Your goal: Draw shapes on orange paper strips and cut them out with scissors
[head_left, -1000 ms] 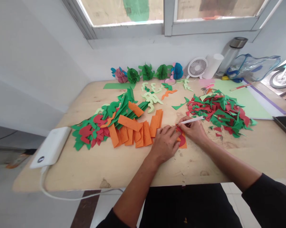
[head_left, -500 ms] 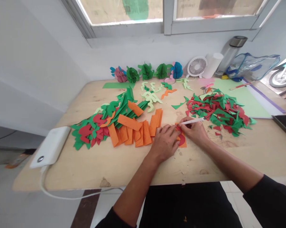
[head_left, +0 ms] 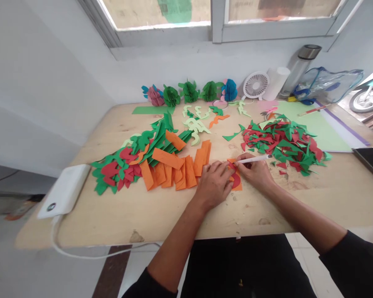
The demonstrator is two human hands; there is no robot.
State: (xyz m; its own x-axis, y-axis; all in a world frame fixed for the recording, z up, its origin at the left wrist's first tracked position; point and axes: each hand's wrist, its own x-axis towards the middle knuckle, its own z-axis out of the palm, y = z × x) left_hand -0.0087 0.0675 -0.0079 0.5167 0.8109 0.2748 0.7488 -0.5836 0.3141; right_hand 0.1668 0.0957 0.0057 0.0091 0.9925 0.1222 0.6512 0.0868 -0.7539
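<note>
My left hand [head_left: 213, 183] lies flat, its fingertips pressing a red curved paper cutout [head_left: 236, 180] down on a piece of orange paper [head_left: 238, 188]. In my right hand [head_left: 256, 173] is a white pen [head_left: 255, 159], tilted low with its tip end at the top of the cutout. Part of the cutout is hidden under my left fingers. Beside my left hand, several folded orange paper strips [head_left: 191, 171] lie in an overlapping row.
Red and green cut shapes [head_left: 110, 169] are heaped at left, near a white power bank [head_left: 64, 190] with a cable. Paper scraps [head_left: 285, 142] pile up at right, by a phone [head_left: 371, 160]. Along the wall stand paper ornaments [head_left: 190, 92], a small fan [head_left: 256, 85] and a bottle [head_left: 301, 70].
My right hand and the pen have shifted very slightly at the cutout's top. My left hand keeps its place on the paper. The whole view has moved a little.
</note>
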